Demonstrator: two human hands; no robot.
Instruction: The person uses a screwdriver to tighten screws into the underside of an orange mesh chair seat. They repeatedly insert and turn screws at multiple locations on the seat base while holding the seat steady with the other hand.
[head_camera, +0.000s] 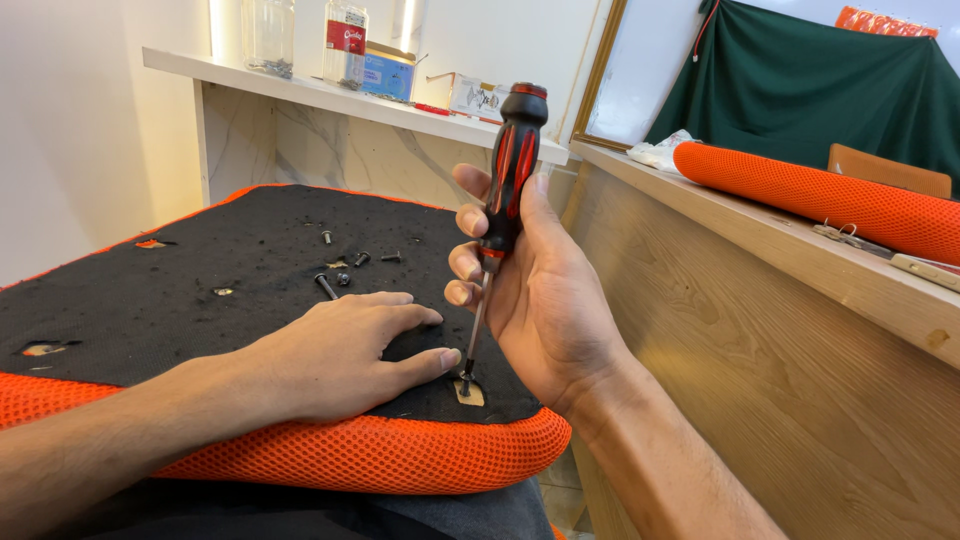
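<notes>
**A:** Head view, going left to right. Far left there's a white wall, then a white shelf (300, 92) up top with two clear jars (268, 35) and a couple of small boxes (388, 72). Below that, a seat cushion (200, 270) lies upside down across the person's lap: black fabric underside, orange mesh around the edge. A few holes in the fabric show on the left part.

**B:** What are the hands doing?

**A:** Left hand (345, 350) lies flat on the black fabric, palm down, fingers spread and relaxed, gripping nothing. Its thumb tip sits just beside a screw (465, 380) near the cushion's front right corner. Just past the fingers, toward the middle of the cushion, loose bolts (345, 268) lie scattered on the fabric.

**B:** And the right one?

**A:** Right hand (535, 300) is closed around a screwdriver (505, 190), black and red handle. Fingers curl round the lower part of the handle and the thumb is behind it. The tool stands nearly upright, leaning a bit, and its tip is down on that screw, which sits in a pale hole in the fabric. Can't tell how deep the screw is in.

**B:** Anything further right?

**A:** A wooden counter (760, 350) runs along the right side. On top lies an orange mesh roll (820, 195), with a white cloth (660, 152) at its left end and some small metal bits (840, 232) in front of it. Behind that there's a gold-framed board (640, 70) and a dark green cloth (830, 80) draped at the back.
</notes>
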